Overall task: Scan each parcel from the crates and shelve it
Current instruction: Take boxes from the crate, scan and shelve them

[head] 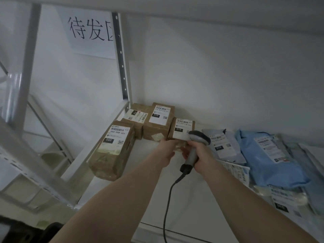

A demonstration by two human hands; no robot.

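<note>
A small brown cardboard parcel [182,128] with a white label marked 010 stands on the white shelf [140,172], and my left hand [167,148] holds its lower front edge. Close beside it, my right hand [198,155] grips the handle of a grey corded barcode scanner [197,140]. The scanner's head sits against the parcel's lower right corner. Three more brown parcels stand to the left: one marked 060 [112,149] nearest the shelf's edge, and two marked 010 [159,120] [136,118] at the back.
Grey and blue soft mailer bags [266,155] with labels lie piled on the right of the shelf. A perforated metal upright [121,57] and a paper sign [89,30] stand at the back left. The scanner's black cable [166,207] hangs down over the front edge.
</note>
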